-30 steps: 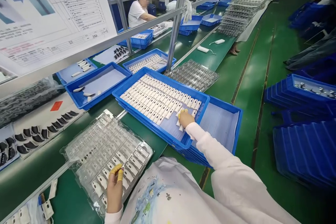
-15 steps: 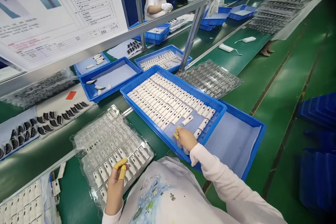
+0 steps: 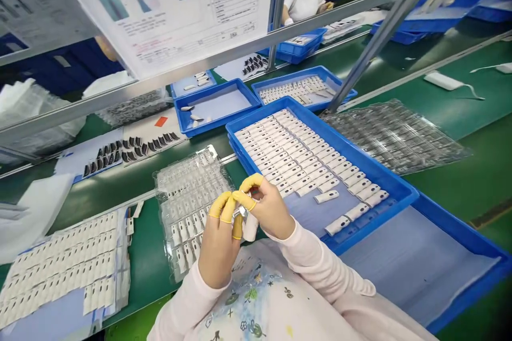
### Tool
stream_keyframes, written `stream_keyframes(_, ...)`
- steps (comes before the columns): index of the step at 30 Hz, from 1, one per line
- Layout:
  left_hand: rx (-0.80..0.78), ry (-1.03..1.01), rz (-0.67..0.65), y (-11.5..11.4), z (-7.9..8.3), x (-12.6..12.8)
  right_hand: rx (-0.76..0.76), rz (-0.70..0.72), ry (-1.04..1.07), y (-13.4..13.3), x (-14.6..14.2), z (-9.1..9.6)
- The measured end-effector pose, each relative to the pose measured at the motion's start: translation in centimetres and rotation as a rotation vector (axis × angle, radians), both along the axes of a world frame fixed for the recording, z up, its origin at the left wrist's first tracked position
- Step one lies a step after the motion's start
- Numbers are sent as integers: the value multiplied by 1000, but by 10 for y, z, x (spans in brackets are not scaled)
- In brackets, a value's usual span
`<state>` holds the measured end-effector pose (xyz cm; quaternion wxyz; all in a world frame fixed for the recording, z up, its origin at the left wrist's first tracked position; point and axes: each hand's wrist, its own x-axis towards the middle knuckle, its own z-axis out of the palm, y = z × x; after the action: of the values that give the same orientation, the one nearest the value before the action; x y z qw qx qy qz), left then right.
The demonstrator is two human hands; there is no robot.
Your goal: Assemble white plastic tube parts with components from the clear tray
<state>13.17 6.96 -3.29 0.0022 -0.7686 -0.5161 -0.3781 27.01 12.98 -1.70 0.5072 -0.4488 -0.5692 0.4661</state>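
My left hand (image 3: pixel 219 242) and my right hand (image 3: pixel 267 208) meet in front of my chest, both with yellow finger cots. Together they pinch a small white plastic part (image 3: pixel 247 221) with a shiny film on its top. Just left of them lies a clear blister tray (image 3: pixel 188 192) with white parts in several pockets. To the right stands a blue tray (image 3: pixel 396 181) with rows of the same white parts (image 3: pixel 300 157); a few lie loose at its near end.
More blue trays (image 3: pixel 216 104) and black parts (image 3: pixel 128 149) on white sheets lie behind. A metal rail (image 3: pixel 200 66) carries instruction sheets overhead. Empty clear trays (image 3: pixel 396 133) are stacked at the right. White parts on a sheet (image 3: pixel 60 272) lie at the left. A person sits across the line.
My right hand has come back from the blue tray with a white part. My left hand has left the blister tray and joined it. The view has turned left.
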Motion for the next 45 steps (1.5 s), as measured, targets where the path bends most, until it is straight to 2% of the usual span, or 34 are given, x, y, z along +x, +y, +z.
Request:
stream_keyframes(3, 159, 69, 20, 2, -16, -19, -69, 30, 102, 3, -14, -2)
stream_keyframes(5, 154, 75, 7, 1, -23, -33, -90, 41, 125, 4, -22, -2)
stream_keyframes(7, 93, 33, 6, -3, -23, -44, -109, 70, 136, 2, -28, -1)
stream_keyframes(9, -43, -87, 31, -10, -16, -50, -132, 138, 162, -1, -34, 0)
stream_keyframes(11, -295, -312, 33, -18, -3, -52, -148, 214, 210, -5, -39, 3)
stream_keyframes(13, -573, -615, -39, -27, 10, -52, -130, 242, 260, -8, -42, 5)
stream_keyframes(15, -753, -886, -148, -35, 20, -53, -95, 227, 318, -10, -46, 9)
stream_keyframes(17, -834, -1028, -214, -39, 25, -55, -57, 194, 392, -12, -51, 14)
stream_keyframes(20, -877, -1055, -246, -43, 28, -57, -8, 157, 465, -15, -59, 21)
stream_keyframes(24, -912, -1053, -287, -45, 31, -58, 31, 115, 436, -20, -69, 25)
stream_keyframes(29, -900, -1083, -272, -47, 32, -56, 133, 48, 315, -24, -72, 22)
stream_keyframes(33, -894, -1081, -265, -49, 27, -56, 388, -81, 213, -25, -70, 15)
stream_keyframes(35, -885, -1065, -272, -51, 25, -57, 487, -102, 180, -25, -66, 12)
stream_keyframes(37, -863, -1037, -271, -54, 24, -59, 546, -58, 158, -24, -59, 9)
stream_keyframes(40, -779, -954, -250, -56, 26, -62, 629, 85, 46, -25, -46, 8)
stream_keyframes(43, -617, -805, -262, -56, 29, -65, 655, 232, -99, -31, -35, 11)
stream_keyframes(45, -502, -700, -297, -55, 30, -67, 666, 277, -128, -35, -31, 13)
